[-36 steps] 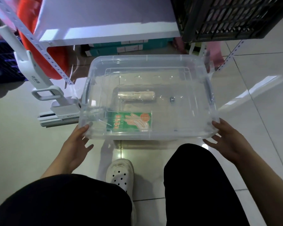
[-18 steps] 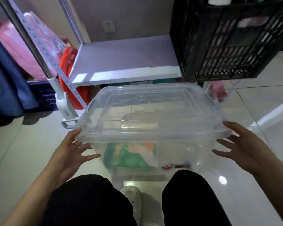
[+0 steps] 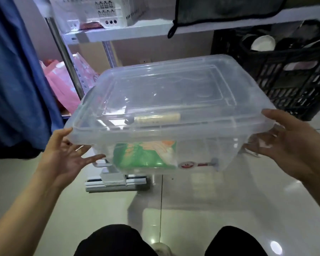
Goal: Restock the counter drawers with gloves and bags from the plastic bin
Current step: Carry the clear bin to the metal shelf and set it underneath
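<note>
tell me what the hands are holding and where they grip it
Both hold the clear plastic bin, lid on, off the floor: left hand under the rim at its left end, right hand at its right end.

Glove pack (image 3: 145,154) in bin (image 3: 174,100), btwn hands.
</note>
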`<state>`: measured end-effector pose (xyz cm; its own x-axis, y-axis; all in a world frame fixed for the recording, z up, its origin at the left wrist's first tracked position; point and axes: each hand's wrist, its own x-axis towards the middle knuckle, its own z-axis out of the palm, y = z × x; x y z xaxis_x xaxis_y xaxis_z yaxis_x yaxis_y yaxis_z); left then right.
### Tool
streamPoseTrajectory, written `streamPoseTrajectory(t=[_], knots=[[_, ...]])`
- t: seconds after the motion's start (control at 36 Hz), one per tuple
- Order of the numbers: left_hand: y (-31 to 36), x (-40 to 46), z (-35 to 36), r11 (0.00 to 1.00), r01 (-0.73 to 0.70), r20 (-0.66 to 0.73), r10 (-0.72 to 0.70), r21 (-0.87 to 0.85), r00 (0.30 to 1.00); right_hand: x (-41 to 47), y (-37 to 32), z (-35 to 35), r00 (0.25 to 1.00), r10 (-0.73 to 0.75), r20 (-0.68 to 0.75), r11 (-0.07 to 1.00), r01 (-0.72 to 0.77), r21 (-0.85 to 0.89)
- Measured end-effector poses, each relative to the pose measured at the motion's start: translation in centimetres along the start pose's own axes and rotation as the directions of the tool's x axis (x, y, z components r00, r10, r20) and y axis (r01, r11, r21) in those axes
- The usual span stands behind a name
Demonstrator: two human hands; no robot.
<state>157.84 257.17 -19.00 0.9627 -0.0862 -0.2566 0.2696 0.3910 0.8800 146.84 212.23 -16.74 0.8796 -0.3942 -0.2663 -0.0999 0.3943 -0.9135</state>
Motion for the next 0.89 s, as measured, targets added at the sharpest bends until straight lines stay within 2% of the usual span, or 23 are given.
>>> streamPoseTrajectory(t=[0.11, 0.28, 0.36, 0.42, 0.47, 0.53, 0.58, 0.61, 0.67, 0.69, 0.72, 0.78, 0.81, 0.83, 0.89], knots=[[1.2, 3.4, 1.6, 0.998, -0.042, 0.007, 0.042, -0.053, 0.999, 3.0, -2.2, 1.9, 0.999, -0.043, 0.013, 0.999, 0.043, -0.004], [1.3, 8.7, 3.5, 0.998, -0.054, -0.023, 0.054, -0.015, 0.998, 7.4, -1.9, 3.6, 0.999, -0.043, -0.033, 0.998, 0.042, -0.038], [0.9, 10.5, 2.8, 0.998, -0.058, 0.033, 0.058, 0.008, 0.998, 8.9, -1.4, 3.5, 0.998, -0.054, -0.014, 0.995, 0.052, -0.082], [0.8, 11.1, 1.8, 0.994, -0.071, 0.147, 0.058, 0.084, 0.987, 9.3, -1.1, 3.2, 0.997, -0.076, 0.032, 0.990, 0.079, -0.120], [0.7, 11.2, 0.9, 0.969, -0.105, 0.238, 0.051, 0.222, 0.970, 9.2, -0.7, 2.8, 0.978, -0.128, 0.163, 0.965, 0.161, -0.205], [0.5, 11.3, 0.0, 0.922, -0.165, 0.249, 0.078, 0.350, 0.965, 8.8, -0.2, 2.3, 0.937, -0.207, 0.283, 0.918, 0.285, -0.274], [0.4, 11.5, -0.8, 0.846, -0.246, 0.224, 0.155, 0.472, 0.962, 8.6, 0.5, 1.7, 0.892, -0.325, 0.315, 0.806, 0.435, -0.401], [0.5, 11.4, -1.2, 0.780, -0.292, 0.203, 0.214, 0.553, 0.956, 8.5, 0.9, 1.6, 0.870, -0.379, 0.314, 0.701, 0.492, -0.516], [0.5, 11.0, -1.6, 0.576, -0.377, 0.171, 0.380, 0.725, 0.909, 8.3, 1.4, 1.5, 0.824, -0.493, 0.278, 0.408, 0.502, -0.763], [0.4, 10.8, -1.7, 0.420, -0.432, 0.209, 0.479, 0.798, 0.853, 8.2, 1.7, 1.5, 0.759, -0.572, 0.310, 0.234, 0.514, -0.825], [0.3, 10.6, -1.8, 0.229, -0.491, 0.301, 0.557, 0.840, 0.775, 8.2, 2.1, 1.5, 0.659, -0.637, 0.400, 0.043, 0.549, -0.835], [0.2, 10.3, -1.5, -0.139, -0.574, 0.525, 0.614, 0.807, 0.589, 8.2, 2.8, 1.8, 0.465, -0.658, 0.593, -0.267, 0.592, -0.760], [0.2, 10.2, -1.3, -0.260, -0.585, 0.600, 0.614, 0.768, 0.514, 8.4, 3.0, 2.0, 0.400, -0.642, 0.654, -0.361, 0.594, -0.718], [0.2, 10.3, -0.9, -0.337, -0.582, 0.642, 0.610, 0.740, 0.464, 8.6, 3.1, 2.2, 0.355, -0.630, 0.691, -0.425, 0.587, -0.689], [0.6, 10.4, -0.1, -0.407, -0.562, 0.674, 0.602, 0.720, 0.429, 9.2, 2.9, 2.5, 0.323, -0.622, 0.713, -0.482, 0.560, -0.674]])
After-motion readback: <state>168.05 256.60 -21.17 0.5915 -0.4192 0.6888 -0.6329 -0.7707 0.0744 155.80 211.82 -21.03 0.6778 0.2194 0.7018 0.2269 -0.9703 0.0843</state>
